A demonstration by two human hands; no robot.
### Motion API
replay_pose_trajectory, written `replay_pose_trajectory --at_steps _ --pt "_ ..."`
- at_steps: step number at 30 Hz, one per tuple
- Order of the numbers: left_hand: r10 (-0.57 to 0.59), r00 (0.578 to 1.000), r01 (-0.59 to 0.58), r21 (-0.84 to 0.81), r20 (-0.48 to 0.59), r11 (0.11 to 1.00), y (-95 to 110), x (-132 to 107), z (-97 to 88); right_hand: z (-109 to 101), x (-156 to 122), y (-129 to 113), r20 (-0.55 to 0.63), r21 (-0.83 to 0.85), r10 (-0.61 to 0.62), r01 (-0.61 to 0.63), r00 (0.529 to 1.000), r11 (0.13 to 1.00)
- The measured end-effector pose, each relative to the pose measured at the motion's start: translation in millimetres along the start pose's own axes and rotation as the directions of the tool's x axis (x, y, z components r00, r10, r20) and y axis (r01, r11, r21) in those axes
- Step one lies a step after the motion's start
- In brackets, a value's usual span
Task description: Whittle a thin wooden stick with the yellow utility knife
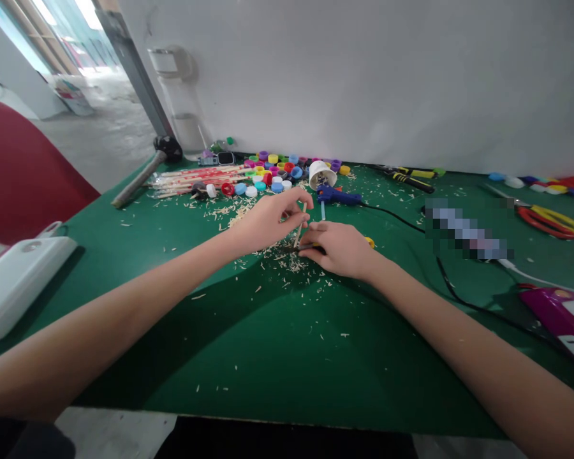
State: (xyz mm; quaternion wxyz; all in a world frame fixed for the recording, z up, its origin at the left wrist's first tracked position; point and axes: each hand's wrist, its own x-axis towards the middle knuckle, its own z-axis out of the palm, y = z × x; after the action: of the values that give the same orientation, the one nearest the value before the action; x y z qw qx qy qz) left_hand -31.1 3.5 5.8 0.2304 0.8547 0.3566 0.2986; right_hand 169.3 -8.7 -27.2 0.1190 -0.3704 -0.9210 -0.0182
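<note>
My left hand pinches the upper part of a thin wooden stick, which stands nearly upright with its lower end close to the table. Closed around a knife, my right hand lies low over the table, the dark blade pointing left by the stick's foot. A yellow handle end shows beyond that hand. Pale wood shavings are scattered under and around both hands. Just behind the right hand lies a blue glue gun with a pale glue stick in it, touching or near a white cup tipped on its side.
Colourful bottle caps and a bundle of wooden sticks lie at the back, beside a hammer. Pliers, scissors and a purple power strip are on the right. A white box sits left.
</note>
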Motion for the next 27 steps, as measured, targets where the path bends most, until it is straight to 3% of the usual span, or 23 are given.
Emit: replay_pose_trajectory --at_steps 5,11,14,27 --pt "-0.003 1.0 0.003 0.036 0.013 0.999 1.6 0.0 -0.9 3.6 -3.2 -1.5 -0.048 -0.027 -0.033 0.032 0.998 0.999" --pt "-0.006 1.0 0.006 0.019 -0.017 1.0 -1.5 0.3 0.1 10.6 -15.2 -12.8 -0.292 -0.16 -0.067 0.02 0.954 0.987" --pt "-0.021 0.999 0.022 0.034 -0.036 0.999 -2.2 -0.1 1.0 10.5 -16.3 -15.1 -0.338 -0.185 -0.053 -0.011 0.94 0.983" --pt "-0.01 1.0 0.011 0.024 -0.028 1.0 2.5 -1.1 -2.1 -2.3 -2.1 -1.6 -0.095 0.049 0.072 -0.068 0.993 0.996"
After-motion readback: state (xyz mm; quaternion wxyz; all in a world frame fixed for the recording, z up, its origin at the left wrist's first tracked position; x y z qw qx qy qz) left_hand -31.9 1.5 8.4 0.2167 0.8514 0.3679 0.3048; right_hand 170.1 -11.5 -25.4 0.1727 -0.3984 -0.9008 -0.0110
